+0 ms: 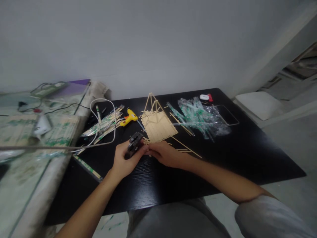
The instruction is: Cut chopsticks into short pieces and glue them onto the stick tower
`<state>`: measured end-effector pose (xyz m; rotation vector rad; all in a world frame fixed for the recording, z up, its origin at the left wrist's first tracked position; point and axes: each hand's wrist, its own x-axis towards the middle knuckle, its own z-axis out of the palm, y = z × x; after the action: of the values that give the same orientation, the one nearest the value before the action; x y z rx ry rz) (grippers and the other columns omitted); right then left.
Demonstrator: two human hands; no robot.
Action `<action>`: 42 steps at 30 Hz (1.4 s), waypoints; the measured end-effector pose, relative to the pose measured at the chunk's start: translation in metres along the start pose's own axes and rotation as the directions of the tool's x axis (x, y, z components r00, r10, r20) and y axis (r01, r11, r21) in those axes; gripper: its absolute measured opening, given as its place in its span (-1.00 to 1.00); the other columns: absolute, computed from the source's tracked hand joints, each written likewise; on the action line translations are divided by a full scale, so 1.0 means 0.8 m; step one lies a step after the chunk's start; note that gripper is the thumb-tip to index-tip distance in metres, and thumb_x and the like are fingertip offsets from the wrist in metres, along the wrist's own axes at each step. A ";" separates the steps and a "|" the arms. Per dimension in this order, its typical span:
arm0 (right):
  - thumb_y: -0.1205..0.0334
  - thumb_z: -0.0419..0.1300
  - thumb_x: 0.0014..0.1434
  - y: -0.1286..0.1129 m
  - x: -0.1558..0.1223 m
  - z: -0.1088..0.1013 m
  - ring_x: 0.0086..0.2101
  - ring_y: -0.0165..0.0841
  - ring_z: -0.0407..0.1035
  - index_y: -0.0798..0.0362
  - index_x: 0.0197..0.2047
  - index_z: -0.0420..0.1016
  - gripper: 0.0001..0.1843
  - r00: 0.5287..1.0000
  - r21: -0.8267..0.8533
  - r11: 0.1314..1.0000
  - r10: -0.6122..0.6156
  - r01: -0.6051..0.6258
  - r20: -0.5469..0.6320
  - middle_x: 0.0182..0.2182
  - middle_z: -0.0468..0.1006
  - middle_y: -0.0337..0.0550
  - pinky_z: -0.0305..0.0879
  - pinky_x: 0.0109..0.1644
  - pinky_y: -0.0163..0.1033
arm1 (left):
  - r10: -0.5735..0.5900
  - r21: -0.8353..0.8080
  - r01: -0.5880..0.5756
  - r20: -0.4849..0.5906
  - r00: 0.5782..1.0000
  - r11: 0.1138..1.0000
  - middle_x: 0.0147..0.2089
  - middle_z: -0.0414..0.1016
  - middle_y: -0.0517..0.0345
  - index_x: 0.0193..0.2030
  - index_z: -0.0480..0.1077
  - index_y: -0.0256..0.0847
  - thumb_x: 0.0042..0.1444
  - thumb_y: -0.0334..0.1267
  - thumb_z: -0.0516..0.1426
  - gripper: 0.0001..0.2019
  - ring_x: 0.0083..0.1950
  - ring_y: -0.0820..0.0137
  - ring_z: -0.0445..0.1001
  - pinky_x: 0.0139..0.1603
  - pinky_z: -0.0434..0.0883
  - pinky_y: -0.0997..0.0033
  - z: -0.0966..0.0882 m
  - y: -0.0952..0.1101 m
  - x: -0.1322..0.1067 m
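My left hand (125, 162) is wrapped around a black hand-held tool (134, 145), whose exact kind I cannot make out. Close against it, my right hand (164, 153) has its fingers pinched together at the front of the left thumb. What lies between those fingertips is too small to name. Just beyond both hands is a flat panel of wooden sticks (160, 127) laid side by side, with a pointed stick frame (151, 104) rising at its far end. Loose sticks (187, 147) lie to the right of my right hand.
A yellow glue gun (129, 118) lies left of the panel, near packed chopsticks (106, 124) and a looped white cable (114, 127). Clear and green plastic wrappers (195, 114), a phone-like object (227, 115) and a white case (204, 97) lie right on the black table (153, 188).
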<state>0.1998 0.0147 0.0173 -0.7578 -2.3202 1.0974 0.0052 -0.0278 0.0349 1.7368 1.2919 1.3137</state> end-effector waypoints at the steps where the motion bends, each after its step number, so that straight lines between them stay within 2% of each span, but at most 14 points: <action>1: 0.32 0.13 0.39 0.001 0.000 0.001 -0.20 -0.28 0.53 0.09 -0.16 0.52 -0.87 1.000 -0.001 1.000 -0.006 0.006 0.001 -0.25 0.65 -0.09 0.34 -0.11 -0.28 | 0.012 0.013 -0.012 0.000 1.000 1.000 -0.29 0.62 0.15 -0.22 0.57 -0.20 0.14 -0.28 0.29 -0.91 -0.28 0.38 0.58 -0.19 0.53 0.42 -0.001 0.000 0.000; 11: 0.27 0.11 0.42 0.001 -0.001 0.002 -0.29 -0.31 0.50 0.12 -0.22 0.50 -0.81 0.999 -0.091 0.995 -0.051 0.051 0.009 -0.30 0.64 -0.05 0.29 -0.18 -0.30 | 0.027 0.147 -0.030 0.023 0.999 0.989 -0.30 0.65 0.14 -0.29 0.60 -0.19 0.12 -0.23 0.30 -0.91 -0.35 0.39 0.58 -0.30 0.52 0.45 -0.010 0.002 -0.004; 14: 0.29 0.11 0.42 0.003 -0.001 0.003 -0.28 -0.31 0.51 0.12 -0.17 0.51 -0.83 0.998 -0.096 0.994 -0.057 0.059 0.019 -0.28 0.65 -0.04 0.29 -0.16 -0.29 | 0.031 0.171 -0.037 0.038 0.999 0.985 -0.29 0.65 0.14 -0.26 0.60 -0.17 0.13 -0.24 0.30 -0.92 -0.33 0.39 0.59 -0.30 0.52 0.45 -0.011 0.003 -0.004; 20: 0.31 0.14 0.40 -0.002 -0.001 -0.001 -0.26 -0.31 0.51 0.10 -0.19 0.51 -0.87 0.997 -0.108 0.991 -0.077 0.078 0.011 -0.30 0.63 -0.09 0.29 -0.15 -0.30 | 0.050 0.138 -0.057 0.053 0.997 0.989 -0.25 0.65 0.14 -0.24 0.59 -0.17 0.12 -0.30 0.29 -0.93 -0.30 0.39 0.59 -0.25 0.53 0.44 -0.012 0.001 -0.006; 28: 0.24 0.11 0.42 -0.013 0.002 -0.005 -0.33 -0.33 0.49 0.09 -0.25 0.47 -0.79 0.996 -0.090 0.993 -0.079 0.076 -0.028 -0.36 0.62 -0.10 0.25 -0.23 -0.32 | -0.001 0.119 -0.006 0.056 0.998 0.993 -0.26 0.64 0.12 -0.24 0.57 -0.19 0.14 -0.26 0.28 -0.92 -0.27 0.36 0.59 -0.22 0.54 0.41 -0.010 0.002 -0.008; 33: 0.23 0.12 0.42 -0.009 0.000 -0.005 -0.32 -0.33 0.52 0.10 -0.26 0.51 -0.78 0.996 -0.081 0.994 -0.080 0.077 -0.028 -0.36 0.64 -0.10 0.28 -0.22 -0.33 | 0.007 0.213 -0.036 0.135 0.991 0.976 -0.26 0.65 0.12 -0.15 0.57 -0.20 0.17 -0.20 0.25 -0.83 -0.27 0.34 0.59 -0.23 0.51 0.42 -0.023 0.012 0.001; 37: 0.24 0.13 0.42 -0.006 0.001 -0.004 -0.16 -0.31 0.58 0.09 -0.11 0.57 -0.81 0.995 -0.023 0.996 -0.093 0.092 -0.044 -0.19 0.69 -0.07 0.37 -0.03 -0.28 | 0.028 0.442 -0.118 0.204 0.979 0.889 -0.06 0.64 0.08 0.09 0.47 -0.15 0.19 -0.19 0.18 -0.67 -0.14 0.27 0.61 -0.09 0.50 0.34 -0.061 0.019 0.010; 40: 0.23 0.12 0.43 -0.005 0.002 -0.002 -0.13 -0.32 0.59 0.09 -0.09 0.58 -0.79 0.995 -0.019 0.996 -0.085 0.084 -0.055 -0.16 0.70 -0.08 0.39 0.02 -0.26 | 0.057 0.641 -0.224 0.270 0.961 0.735 0.07 0.60 0.00 0.15 0.42 -0.14 0.18 -0.20 0.11 -0.61 0.04 0.13 0.57 0.10 0.46 0.18 -0.091 0.025 0.014; 42: 0.23 0.13 0.43 -0.005 0.003 -0.002 -0.15 -0.32 0.59 0.09 -0.10 0.59 -0.79 0.994 -0.029 0.996 -0.089 0.087 -0.059 -0.18 0.70 -0.08 0.39 0.00 -0.27 | 0.026 0.725 -0.264 0.321 0.947 0.636 0.07 0.58 -0.04 0.17 0.41 -0.14 0.16 -0.20 0.09 -0.58 0.05 0.08 0.56 0.08 0.46 0.12 -0.104 0.029 0.017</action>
<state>0.1982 0.0151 0.0215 -0.6820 -2.2982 0.9941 -0.0644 -0.0307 0.0876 2.5384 1.6914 0.5260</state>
